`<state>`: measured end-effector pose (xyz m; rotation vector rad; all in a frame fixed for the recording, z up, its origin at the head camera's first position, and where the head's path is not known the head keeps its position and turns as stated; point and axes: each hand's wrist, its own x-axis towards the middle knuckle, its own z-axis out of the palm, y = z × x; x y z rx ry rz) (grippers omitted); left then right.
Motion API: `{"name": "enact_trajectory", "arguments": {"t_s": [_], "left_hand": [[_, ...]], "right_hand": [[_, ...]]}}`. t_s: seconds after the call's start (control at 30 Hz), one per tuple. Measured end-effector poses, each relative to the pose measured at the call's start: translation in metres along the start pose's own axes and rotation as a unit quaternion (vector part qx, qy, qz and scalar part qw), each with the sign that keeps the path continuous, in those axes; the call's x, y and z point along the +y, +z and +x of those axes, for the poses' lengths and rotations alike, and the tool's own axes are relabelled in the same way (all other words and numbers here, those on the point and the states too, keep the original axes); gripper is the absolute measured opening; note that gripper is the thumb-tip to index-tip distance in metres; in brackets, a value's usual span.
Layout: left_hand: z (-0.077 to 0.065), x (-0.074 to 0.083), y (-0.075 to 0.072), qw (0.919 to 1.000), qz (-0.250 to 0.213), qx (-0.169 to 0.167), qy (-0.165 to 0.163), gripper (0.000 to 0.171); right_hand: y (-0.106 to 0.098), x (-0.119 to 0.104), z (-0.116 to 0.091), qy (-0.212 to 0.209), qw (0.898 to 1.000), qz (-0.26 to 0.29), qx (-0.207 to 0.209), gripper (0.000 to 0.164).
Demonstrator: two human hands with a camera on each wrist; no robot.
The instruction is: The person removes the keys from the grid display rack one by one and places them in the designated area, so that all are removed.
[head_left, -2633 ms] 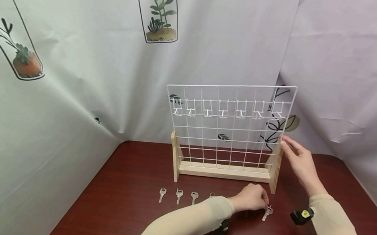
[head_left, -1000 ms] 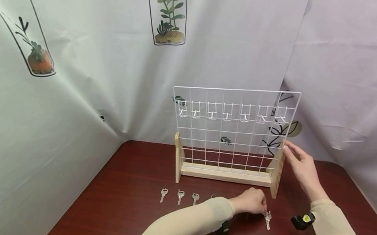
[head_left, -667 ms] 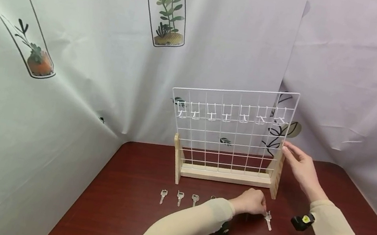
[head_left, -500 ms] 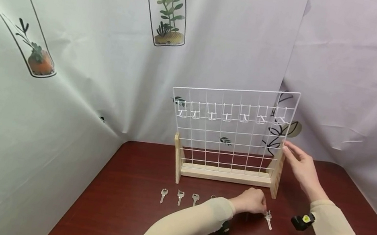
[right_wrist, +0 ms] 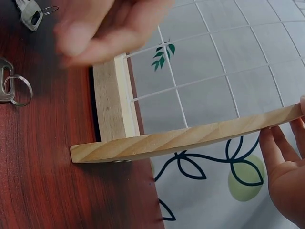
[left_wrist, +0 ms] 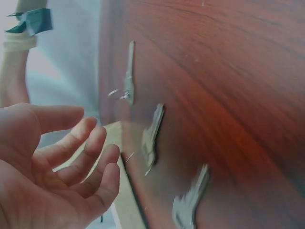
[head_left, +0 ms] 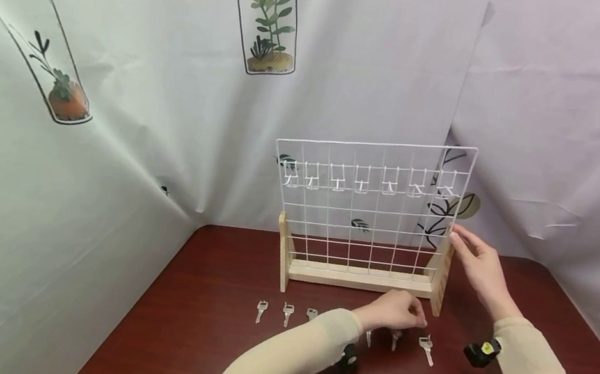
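A white wire grid rack (head_left: 372,211) with a wooden base stands on the table. My right hand (head_left: 476,260) pinches the top of the rack's right wooden side post (right_wrist: 209,131), thumb on one face and fingers on the other. In front of the rack, my left hand (head_left: 395,309) hovers with loosely bent fingers and holds nothing, as the left wrist view shows. Just below its fingertips lies the rightmost key (head_left: 426,349), with a small ring (right_wrist: 21,90) on its head. Another key (left_wrist: 153,136) lies beside that one, partly under the left hand in the head view.
Several white hooks (head_left: 361,186) hang in a row on the upper grid. More keys, among them the leftmost key (head_left: 261,312), lie in a row along the dark red table (head_left: 184,338). A pale printed curtain (head_left: 357,40) closes off the back and left.
My left hand has let go of the rightmost key and lifted back toward the rack and slightly left. The key had been turned a little before that. My right hand stays on the post.
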<state>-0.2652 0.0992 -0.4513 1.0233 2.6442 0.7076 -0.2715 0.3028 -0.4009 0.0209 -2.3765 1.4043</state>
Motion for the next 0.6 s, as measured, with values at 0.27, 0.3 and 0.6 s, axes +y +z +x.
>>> {"name": "enact_trajectory", "arguments": {"t_s": [0.27, 0.3, 0.6], "left_hand": [[-0.024, -0.026, -0.045, 0.9979, -0.034, 0.028, 0.046, 0.013], [-0.028, -0.03, -0.052, 0.9973, -0.045, 0.033, 0.047, 0.013], [-0.086, -0.087, -0.111, 0.993, -0.071, 0.091, 0.027, 0.015]], "right_hand": [[-0.012, 0.0, 0.003, -0.01, 1.0, 0.022, -0.007, 0.059], [-0.014, 0.0, 0.002, -0.014, 0.999, 0.032, -0.008, 0.059], [-0.043, 0.012, -0.01, -0.009, 1.0, 0.004, -0.023, 0.06]]}}
